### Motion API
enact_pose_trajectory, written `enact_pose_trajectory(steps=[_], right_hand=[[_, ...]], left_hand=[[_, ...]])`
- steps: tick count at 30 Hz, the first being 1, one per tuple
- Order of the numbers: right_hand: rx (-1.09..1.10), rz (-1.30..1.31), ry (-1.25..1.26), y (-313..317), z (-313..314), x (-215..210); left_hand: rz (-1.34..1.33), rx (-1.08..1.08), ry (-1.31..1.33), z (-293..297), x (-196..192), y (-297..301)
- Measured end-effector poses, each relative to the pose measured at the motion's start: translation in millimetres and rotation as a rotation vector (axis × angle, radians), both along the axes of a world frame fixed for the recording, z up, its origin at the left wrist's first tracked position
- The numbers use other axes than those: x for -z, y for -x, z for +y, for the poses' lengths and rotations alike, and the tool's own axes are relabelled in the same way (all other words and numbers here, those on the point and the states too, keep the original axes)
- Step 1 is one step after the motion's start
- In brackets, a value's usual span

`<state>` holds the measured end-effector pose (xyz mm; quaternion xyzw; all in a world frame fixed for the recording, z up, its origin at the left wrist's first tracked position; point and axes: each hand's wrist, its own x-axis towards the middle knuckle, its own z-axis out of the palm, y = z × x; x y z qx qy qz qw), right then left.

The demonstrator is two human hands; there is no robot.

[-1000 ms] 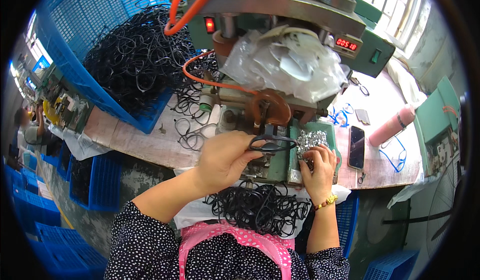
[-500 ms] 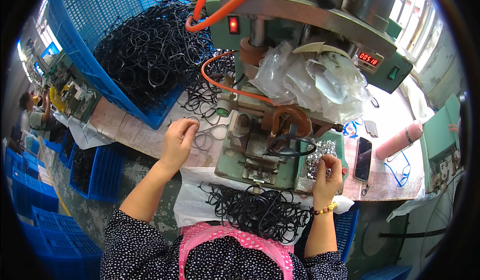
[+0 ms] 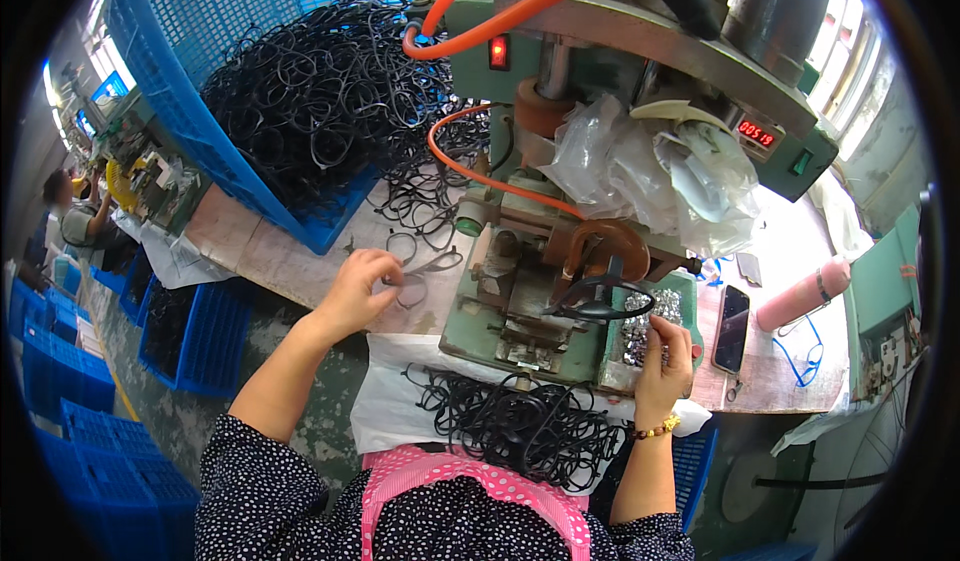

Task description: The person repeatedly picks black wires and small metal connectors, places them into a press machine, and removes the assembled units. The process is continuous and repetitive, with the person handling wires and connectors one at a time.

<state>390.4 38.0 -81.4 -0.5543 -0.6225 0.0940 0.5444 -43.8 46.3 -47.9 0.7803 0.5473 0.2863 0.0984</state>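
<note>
My left hand [image 3: 362, 294] hovers at the front edge of the table, fingers curled in, beside a few loose black strap loops [image 3: 430, 258]. Whether anything is in its fingers I cannot make out. A green press machine [image 3: 480, 336] stands before me, and a black loop [image 3: 607, 311] sits across its brown holder [image 3: 612, 246]. At the right side of the press, my right hand [image 3: 668, 361] pinches thumb and fingers together over a green tray [image 3: 612, 373] of small shiny metal pieces [image 3: 640, 346]. What that pinch holds is too small to tell.
Black loops [image 3: 520, 421] lie heaped on white sheeting at my lap. A blue crate [image 3: 165, 126] spills more loops at the back left. Plastic bags [image 3: 650, 166] hang on the press. On the right are a phone [image 3: 732, 329] and a pink bottle [image 3: 805, 296].
My left hand has turned, its fingertips lower and pointing more to the right. My right hand stays by the tray. The whole view has shifted slightly, and the red counter's reading has changed.
</note>
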Motion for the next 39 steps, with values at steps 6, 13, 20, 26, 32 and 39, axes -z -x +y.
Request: enact_pose_trajectory(steps=[6, 13, 20, 26, 32, 39], right_hand=[[-0.042, -0.005, -0.018, 0, -1, -2], [-0.029, -0.04, -0.018, -1, -3, -4], [-0.054, 0.001, -0.008, 2, -1, -16], [-0.253, 0.421, 0.074, 29, -5, -60], [-0.485, 0.47, 0.076, 81, 1, -82], [-0.584, 0.698, 0.176, 106, 3, -83]], left_hand=[[-0.584, -0.076, 0.381, 13, -32, -25], [-0.824, -0.135, 0.317, 39, 11, -50], [-0.706, -0.319, 0.328, 27, 40, -52], [-1.062, -0.098, 0.021, -5, -41, -76], [-1.069, 0.136, -0.14, -27, -102, -120], [-1.108, 0.19, -0.192, -4, -106, -127]])
